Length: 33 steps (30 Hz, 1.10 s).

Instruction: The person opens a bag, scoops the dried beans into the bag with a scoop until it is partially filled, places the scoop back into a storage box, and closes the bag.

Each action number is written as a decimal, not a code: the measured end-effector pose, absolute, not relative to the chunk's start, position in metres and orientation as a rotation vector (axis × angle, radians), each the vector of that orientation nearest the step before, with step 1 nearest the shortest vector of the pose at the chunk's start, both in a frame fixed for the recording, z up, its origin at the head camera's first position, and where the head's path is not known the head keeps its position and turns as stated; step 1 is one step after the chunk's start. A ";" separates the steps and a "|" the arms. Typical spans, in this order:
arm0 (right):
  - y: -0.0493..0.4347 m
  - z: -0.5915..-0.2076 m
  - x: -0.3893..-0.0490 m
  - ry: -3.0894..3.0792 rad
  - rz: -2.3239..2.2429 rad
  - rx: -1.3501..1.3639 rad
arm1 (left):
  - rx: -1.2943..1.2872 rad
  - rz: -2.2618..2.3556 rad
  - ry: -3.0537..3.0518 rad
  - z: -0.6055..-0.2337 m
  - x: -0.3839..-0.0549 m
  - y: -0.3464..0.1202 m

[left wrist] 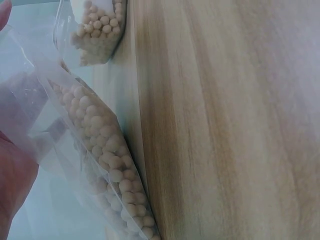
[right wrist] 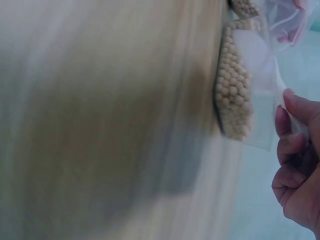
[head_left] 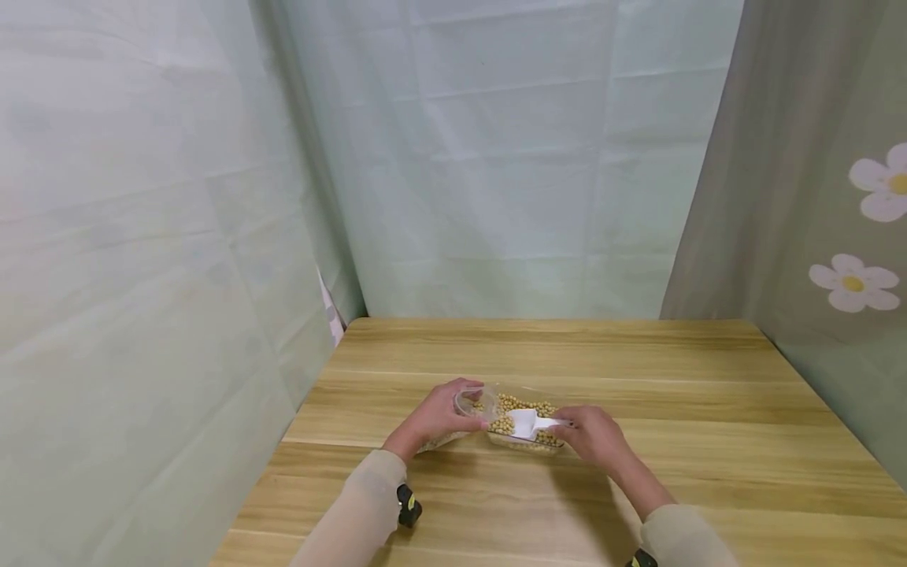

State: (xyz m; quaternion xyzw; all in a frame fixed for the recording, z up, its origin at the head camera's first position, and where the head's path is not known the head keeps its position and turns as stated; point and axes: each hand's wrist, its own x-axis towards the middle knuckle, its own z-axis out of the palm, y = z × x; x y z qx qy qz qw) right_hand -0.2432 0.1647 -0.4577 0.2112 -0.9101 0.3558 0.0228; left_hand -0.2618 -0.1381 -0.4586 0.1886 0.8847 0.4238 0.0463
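My right hand [head_left: 595, 435] grips the handle of a white scoop [head_left: 524, 424]. The scoop's blade lies at the top of a clear rectangular box [head_left: 527, 445] of pale yellow round beans, probably soybeans [right wrist: 233, 87]. On the box's left, my left hand [head_left: 442, 411] holds a clear plastic bag [left wrist: 55, 130] round its mouth, with the thumb on the near side and fingers on the far side. More of the same beans [left wrist: 112, 155] fill the bag's lower part, which rests on the table. Whether any beans sit in the scoop is hard to tell.
Both hands work over a wood-grain table [head_left: 708, 449]. Pale curtains [head_left: 496, 157] hang behind and to the left of it. On the right is a grey-green curtain with white flowers [head_left: 853, 283].
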 end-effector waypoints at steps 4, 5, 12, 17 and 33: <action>0.163 -0.463 -0.241 -2.782 1.282 0.581 | 0.573 1.284 2.706 -0.459 -0.262 -0.138; 0.164 -0.464 -0.240 -2.773 1.317 0.571 | 0.575 1.283 2.707 -0.459 -0.262 -0.138; 0.171 -0.467 -0.234 -2.716 1.492 0.484 | 0.584 1.298 2.705 -0.460 -0.263 -0.139; 0.179 -0.472 -0.232 -2.720 1.495 0.432 | 0.578 1.329 2.688 -0.461 -0.263 -0.142; 0.207 -0.448 -0.232 -2.777 1.501 0.305 | 0.594 1.305 2.697 -0.455 -0.263 -0.137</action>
